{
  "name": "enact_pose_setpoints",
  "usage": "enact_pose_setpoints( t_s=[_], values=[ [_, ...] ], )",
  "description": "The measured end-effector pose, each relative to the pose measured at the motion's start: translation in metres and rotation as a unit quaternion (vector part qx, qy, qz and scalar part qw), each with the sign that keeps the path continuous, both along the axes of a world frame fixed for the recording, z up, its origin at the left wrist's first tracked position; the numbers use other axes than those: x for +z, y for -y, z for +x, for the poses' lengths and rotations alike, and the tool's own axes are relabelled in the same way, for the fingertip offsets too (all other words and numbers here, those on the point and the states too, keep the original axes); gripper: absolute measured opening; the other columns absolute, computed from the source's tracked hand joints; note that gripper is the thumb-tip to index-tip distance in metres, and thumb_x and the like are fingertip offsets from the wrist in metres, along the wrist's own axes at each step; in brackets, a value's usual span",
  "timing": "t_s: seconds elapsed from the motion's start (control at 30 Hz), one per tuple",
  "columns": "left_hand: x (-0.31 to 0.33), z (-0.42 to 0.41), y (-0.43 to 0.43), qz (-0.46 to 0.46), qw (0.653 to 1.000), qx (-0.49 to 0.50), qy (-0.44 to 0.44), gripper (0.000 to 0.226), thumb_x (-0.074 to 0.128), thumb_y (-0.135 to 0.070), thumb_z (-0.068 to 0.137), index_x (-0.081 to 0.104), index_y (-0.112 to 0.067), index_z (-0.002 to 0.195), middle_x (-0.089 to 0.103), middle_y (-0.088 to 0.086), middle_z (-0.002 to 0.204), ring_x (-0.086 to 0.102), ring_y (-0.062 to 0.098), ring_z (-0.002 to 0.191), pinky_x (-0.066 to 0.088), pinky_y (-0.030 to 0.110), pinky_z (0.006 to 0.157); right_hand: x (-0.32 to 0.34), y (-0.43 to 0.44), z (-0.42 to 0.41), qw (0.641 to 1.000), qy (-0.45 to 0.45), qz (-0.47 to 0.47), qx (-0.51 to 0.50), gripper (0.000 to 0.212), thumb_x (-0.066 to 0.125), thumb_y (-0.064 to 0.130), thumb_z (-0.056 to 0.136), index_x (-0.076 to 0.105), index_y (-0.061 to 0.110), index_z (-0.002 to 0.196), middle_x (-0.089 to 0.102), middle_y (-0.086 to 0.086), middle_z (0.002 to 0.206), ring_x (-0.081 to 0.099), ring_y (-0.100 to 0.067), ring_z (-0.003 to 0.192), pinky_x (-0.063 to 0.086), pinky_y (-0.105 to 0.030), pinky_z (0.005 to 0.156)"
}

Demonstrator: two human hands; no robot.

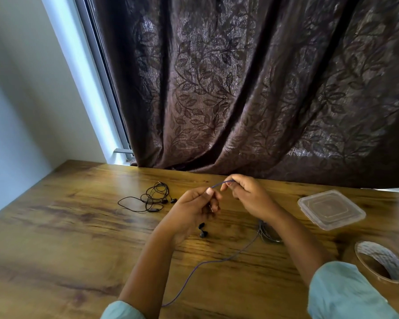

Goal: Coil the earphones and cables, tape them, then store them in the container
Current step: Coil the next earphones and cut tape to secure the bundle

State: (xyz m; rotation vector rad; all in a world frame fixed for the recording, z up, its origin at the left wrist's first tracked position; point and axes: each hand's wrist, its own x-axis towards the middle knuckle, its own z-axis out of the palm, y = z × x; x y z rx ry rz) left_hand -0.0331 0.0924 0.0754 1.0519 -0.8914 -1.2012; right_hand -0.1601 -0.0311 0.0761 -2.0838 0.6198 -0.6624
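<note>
1. Hands raised just over the table: left hand [197,203] curled, pinching a thin purple cable [217,185] between thumb and forefinger; right hand [247,196] curled, pinching the same cable farther along.
2. Rest of that cable trailing slack across the wood toward the near edge; two small black earbuds [203,230] just below the left hand.
3. Loose tangle of thin black earphones [151,199] lying left of the hands.
4. Shallow, square, clear plastic container [331,209], rounded corners, lid on, at right; round brown tape roll [364,265] nearer.
5. Glossy, grained wooden table [78,226]; dark leaf-patterned curtain [240,88] behind.
</note>
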Motion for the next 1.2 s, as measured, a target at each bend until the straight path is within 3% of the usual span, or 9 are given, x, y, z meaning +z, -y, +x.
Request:
enact_pose_setpoints(
  t_s=[0.17, 0.23, 0.43, 0.63, 0.8, 0.93, 1.03, 1.1, 1.2],
  values=[
    [0.006, -0.006, 0.002, -0.074, 0.987, -0.063, -0.128, 0.037, 0.045, -0.002, 0.091, 0.053, 0.0, 0.126, 0.069, 0.008, 0.099, 0.069, 0.015, 0.088, 0.056, 0.027, 0.081, -0.016, -0.013, 0.005, 0.999, 0.004, 0.039, 0.035, 0.026, 0.044, 0.046, 0.092, 0.061, 0.027, 0.096, 0.065, 0.01, 0.093, 0.064, -0.002, 0.088, 0.052, -0.024, 0.08],
    [0.008, -0.006, 0.002, -0.086, 0.985, -0.057, -0.136, 0.041, 0.044, 0.001, 0.091, 0.048, -0.001, 0.132, 0.067, 0.012, 0.112, 0.068, 0.017, 0.095, 0.056, 0.029, 0.084, -0.023, -0.017, 0.008, 0.999, -0.022, 0.006, 0.03, 0.014, 0.045, 0.03, 0.09, 0.057, 0.038, 0.089, 0.063, 0.013, 0.088, 0.062, -0.002, 0.084, 0.049, -0.025, 0.075],
    [0.006, -0.003, 0.006, -0.094, 0.987, 0.034, -0.126, 0.04, 0.046, -0.001, 0.089, 0.05, -0.005, 0.129, 0.068, 0.009, 0.115, 0.068, 0.015, 0.097, 0.055, 0.025, 0.085, -0.019, -0.031, 0.007, 0.998, -0.045, -0.008, 0.037, 0.035, 0.043, 0.01, 0.099, 0.048, 0.038, 0.077, 0.05, 0.014, 0.06, 0.048, 0.0, 0.056, 0.035, -0.018, 0.056],
    [0.003, 0.002, 0.011, -0.072, 0.982, 0.137, -0.107, 0.035, 0.04, 0.004, 0.094, 0.056, -0.008, 0.122, 0.069, 0.008, 0.111, 0.064, 0.016, 0.107, 0.053, 0.024, 0.087, -0.016, -0.04, 0.002, 0.978, -0.176, -0.086, 0.071, 0.021, 0.038, 0.027, 0.101, 0.058, 0.021, 0.096, 0.056, 0.014, 0.08, 0.056, -0.009, 0.078, 0.045, -0.032, 0.072],
    [-0.006, 0.016, 0.014, -0.015, 0.966, 0.237, 0.106, 0.03, 0.042, 0.003, 0.095, 0.059, -0.007, 0.117, 0.07, -0.008, 0.097, 0.059, 0.008, 0.107, 0.04, 0.02, 0.096, -0.008, -0.047, -0.012, 0.945, -0.29, -0.102, 0.114, 0.028, 0.035, 0.031, 0.101, 0.061, 0.022, 0.095, 0.064, 0.0, 0.099, 0.059, -0.019, 0.091, 0.049, -0.041, 0.083],
    [-0.01, 0.027, 0.004, 0.044, 0.879, 0.231, 0.415, 0.026, 0.042, 0.002, 0.093, 0.062, -0.01, 0.103, 0.059, -0.012, 0.089, 0.048, -0.005, 0.077, 0.036, 0.002, 0.068, 0.004, -0.036, -0.027, 0.941, -0.308, -0.102, 0.091, 0.023, 0.039, 0.035, 0.099, 0.057, 0.03, 0.086, 0.063, 0.004, 0.091, 0.059, -0.017, 0.083, 0.049, -0.043, 0.079],
    [-0.015, 0.028, 0.001, 0.105, 0.846, 0.149, 0.501, 0.029, 0.04, -0.001, 0.093, 0.06, -0.006, 0.115, 0.063, 0.002, 0.1, 0.057, 0.009, 0.087, 0.044, 0.012, 0.081, 0.019, -0.02, -0.034, 0.95, -0.276, -0.136, 0.047, 0.023, 0.042, 0.035, 0.098, 0.055, 0.033, 0.079, 0.059, 0.008, 0.077, 0.055, -0.01, 0.068, 0.049, -0.039, 0.072],
    [-0.016, 0.024, -0.001, 0.136, 0.869, 0.11, 0.463, 0.028, 0.039, -0.001, 0.093, 0.06, -0.001, 0.112, 0.064, 0.006, 0.092, 0.063, 0.019, 0.086, 0.05, 0.027, 0.085, 0.03, -0.011, -0.036, 0.962, -0.229, -0.15, 0.019, 0.021, 0.045, 0.032, 0.098, 0.057, 0.031, 0.08, 0.054, 0.009, 0.065, 0.049, -0.007, 0.059, 0.045, -0.035, 0.064],
    [-0.008, 0.013, -0.006, 0.134, 0.95, 0.074, 0.271, 0.032, 0.036, -0.001, 0.096, 0.068, -0.006, 0.103, 0.063, 0.015, 0.086, 0.061, 0.014, 0.063, 0.05, 0.02, 0.066, 0.042, -0.003, -0.034, 0.969, -0.174, -0.175, -0.013, 0.019, 0.046, 0.032, 0.098, 0.059, 0.03, 0.084, 0.051, 0.008, 0.058, 0.046, -0.006, 0.052, 0.039, -0.033, 0.056]
  ],
)
